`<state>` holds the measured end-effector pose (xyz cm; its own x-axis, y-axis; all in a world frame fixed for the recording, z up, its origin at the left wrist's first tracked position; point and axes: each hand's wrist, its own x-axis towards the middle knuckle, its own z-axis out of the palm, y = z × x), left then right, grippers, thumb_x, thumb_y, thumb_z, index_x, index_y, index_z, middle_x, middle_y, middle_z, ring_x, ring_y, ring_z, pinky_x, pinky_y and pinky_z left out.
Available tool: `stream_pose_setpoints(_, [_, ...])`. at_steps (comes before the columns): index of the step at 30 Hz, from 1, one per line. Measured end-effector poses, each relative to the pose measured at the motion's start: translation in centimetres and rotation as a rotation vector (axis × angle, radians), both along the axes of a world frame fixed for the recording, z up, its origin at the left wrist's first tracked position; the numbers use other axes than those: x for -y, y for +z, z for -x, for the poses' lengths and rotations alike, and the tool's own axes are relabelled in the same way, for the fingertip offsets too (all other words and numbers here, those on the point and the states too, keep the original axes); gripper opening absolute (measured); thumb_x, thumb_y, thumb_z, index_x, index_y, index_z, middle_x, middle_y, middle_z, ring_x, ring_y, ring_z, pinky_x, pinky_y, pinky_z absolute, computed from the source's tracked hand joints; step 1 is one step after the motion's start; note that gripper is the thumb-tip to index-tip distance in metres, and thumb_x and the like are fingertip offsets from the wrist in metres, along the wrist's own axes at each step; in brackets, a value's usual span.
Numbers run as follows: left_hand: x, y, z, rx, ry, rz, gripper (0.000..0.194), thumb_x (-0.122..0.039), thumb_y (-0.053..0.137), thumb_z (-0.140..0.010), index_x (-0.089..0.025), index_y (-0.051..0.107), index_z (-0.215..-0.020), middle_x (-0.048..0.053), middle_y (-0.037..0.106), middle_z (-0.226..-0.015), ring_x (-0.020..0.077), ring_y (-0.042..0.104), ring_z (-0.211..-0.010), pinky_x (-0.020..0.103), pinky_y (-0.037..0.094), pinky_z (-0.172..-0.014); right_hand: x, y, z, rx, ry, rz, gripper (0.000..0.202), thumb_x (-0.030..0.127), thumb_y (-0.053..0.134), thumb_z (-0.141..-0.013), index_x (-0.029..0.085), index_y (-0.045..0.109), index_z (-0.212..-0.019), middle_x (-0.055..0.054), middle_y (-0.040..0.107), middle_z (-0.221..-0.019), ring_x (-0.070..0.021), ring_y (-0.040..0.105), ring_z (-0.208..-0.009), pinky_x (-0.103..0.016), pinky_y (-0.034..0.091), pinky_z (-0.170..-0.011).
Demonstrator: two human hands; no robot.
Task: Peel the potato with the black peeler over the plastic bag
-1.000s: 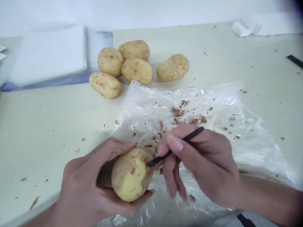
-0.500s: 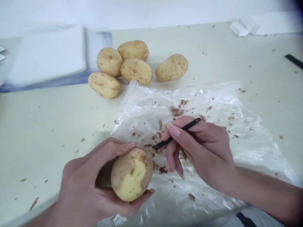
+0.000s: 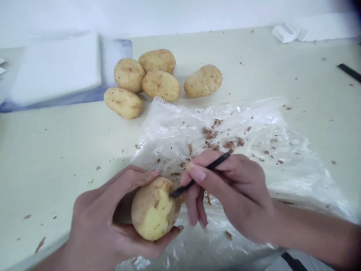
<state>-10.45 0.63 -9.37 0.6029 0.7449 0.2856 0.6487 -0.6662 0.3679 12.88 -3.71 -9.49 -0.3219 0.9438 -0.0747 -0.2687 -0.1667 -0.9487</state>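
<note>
A partly peeled potato (image 3: pixel 156 210), its bare yellow patch facing up, is held by my left hand (image 3: pixel 104 218), fingers above and thumb below. Between the thumb and fingers of my right hand (image 3: pixel 225 184) is a thin black tool (image 3: pixel 210 168), slanting down to the left. The tool's tip meets the potato's upper right side, at the edge of the yellow patch. Under both hands lies a clear plastic sheet (image 3: pixel 293 165) with brown peel scraps (image 3: pixel 209 133) scattered over it.
Several unpeeled potatoes (image 3: pixel 160 86) sit behind the sheet. A white pad (image 3: pixel 59 67) rests on a blue-edged sheet at the back left. White folded paper (image 3: pixel 284 33) lies at the back right, and a black strip (image 3: pixel 349 72) at the right edge.
My right hand has moved left and down, bringing the black tool's tip from beside the potato onto it. My left hand holds the potato almost unchanged.
</note>
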Motion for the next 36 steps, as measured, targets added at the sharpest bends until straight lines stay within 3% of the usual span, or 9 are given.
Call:
stream_pose_setpoints(4, [0.3, -0.2, -0.1, 0.036, 0.013, 0.029, 0.068, -0.069, 0.082, -0.065, -0.021, 0.066, -0.111, -0.008, 0.071, -0.1, -0.0088, 0.07, -0.08, -0.006, 0.052, -0.066, -0.2, 0.0, -0.3, 0.004, -0.093, 0.005, 0.042, 0.044, 0.043, -0.118, 0.004, 0.05, -0.107, -0.002, 0.06, -0.073, 0.0008, 0.061, -0.061, -0.002, 0.053, -0.058])
stream_pose_setpoints(8, [0.4, -0.2, -0.1, 0.123, 0.029, 0.116, 0.066, -0.056, 0.089, -0.06, -0.022, 0.064, -0.111, -0.009, 0.069, -0.096, -0.0098, 0.065, -0.075, -0.005, 0.052, -0.066, -0.2, 0.0, -0.3, -0.013, 0.026, -0.054, 0.04, 0.041, 0.039, -0.119, 0.004, 0.051, -0.111, -0.003, 0.062, -0.077, 0.0021, 0.063, -0.065, -0.001, 0.055, -0.062])
stream_pose_setpoints(13, [0.1, 0.0, 0.4, 0.068, -0.014, 0.06, 0.075, -0.061, 0.092, -0.055, -0.021, 0.063, -0.111, -0.008, 0.071, -0.097, -0.0073, 0.068, -0.075, -0.005, 0.053, -0.065, 0.0, 0.0, -0.4, 0.01, -0.094, -0.007, 0.039, 0.041, 0.043, -0.118, 0.004, 0.049, -0.106, -0.001, 0.059, -0.072, 0.001, 0.061, -0.059, -0.001, 0.051, -0.055])
stream_pose_setpoints(18, [0.1, -0.2, 0.4, 0.075, -0.015, 0.059, 0.074, -0.065, 0.088, -0.058, -0.022, 0.063, -0.112, -0.01, 0.07, -0.094, -0.0098, 0.065, -0.07, -0.007, 0.051, -0.065, 0.3, 0.0, -0.5, 0.027, 0.032, -0.106, 0.035, 0.036, 0.04, -0.119, 0.004, 0.052, -0.109, -0.002, 0.062, -0.077, 0.0016, 0.064, -0.065, -0.001, 0.054, -0.06])
stream_pose_setpoints(22, [0.5, -0.3, -0.1, 0.115, 0.085, 0.119, 0.071, -0.06, 0.091, -0.053, -0.023, 0.066, -0.109, -0.009, 0.071, -0.097, -0.0085, 0.066, -0.071, -0.006, 0.05, -0.062, 0.3, -0.2, -0.6, 0.039, -0.072, -0.028, 0.039, 0.04, 0.043, -0.118, 0.004, 0.05, -0.105, -0.001, 0.059, -0.072, 0.0027, 0.059, -0.059, 0.0, 0.05, -0.055])
stream_pose_setpoints(27, [0.5, -0.4, -0.3, 0.103, 0.08, 0.088, 0.068, -0.066, 0.085, -0.057, -0.024, 0.066, -0.107, -0.01, 0.071, -0.093, -0.0067, 0.067, -0.07, -0.004, 0.049, -0.058, 0.2, -0.1, -0.6, 0.016, 0.076, -0.065, 0.039, 0.04, 0.038, -0.119, 0.004, 0.05, -0.11, -0.003, 0.061, -0.075, 0.0022, 0.063, -0.064, 0.0, 0.052, -0.06])
stream_pose_setpoints(32, [0.5, -0.7, 0.3, 0.026, 0.088, 0.11, 0.073, -0.068, 0.084, -0.06, -0.025, 0.064, -0.116, -0.009, 0.071, -0.102, -0.0075, 0.068, -0.076, -0.004, 0.052, -0.066, -0.1, -0.1, -0.6, -0.023, -0.07, 0.02, 0.04, 0.042, 0.042, -0.118, 0.005, 0.047, -0.107, -0.001, 0.059, -0.072, 0.002, 0.059, -0.058, 0.0, 0.05, -0.054])
stream_pose_setpoints(36, [0.7, -0.8, 0.9, -0.015, 0.058, 0.07, 0.074, -0.07, 0.08, -0.064, -0.023, 0.059, -0.117, -0.009, 0.07, -0.097, -0.0085, 0.066, -0.075, -0.005, 0.05, -0.066, 0.1, 0.1, -0.3, -0.077, 0.09, 0.002, 0.041, 0.043, 0.036, -0.12, 0.005, 0.047, -0.112, -0.002, 0.061, -0.076, 0.0022, 0.064, -0.067, 0.002, 0.052, -0.059])
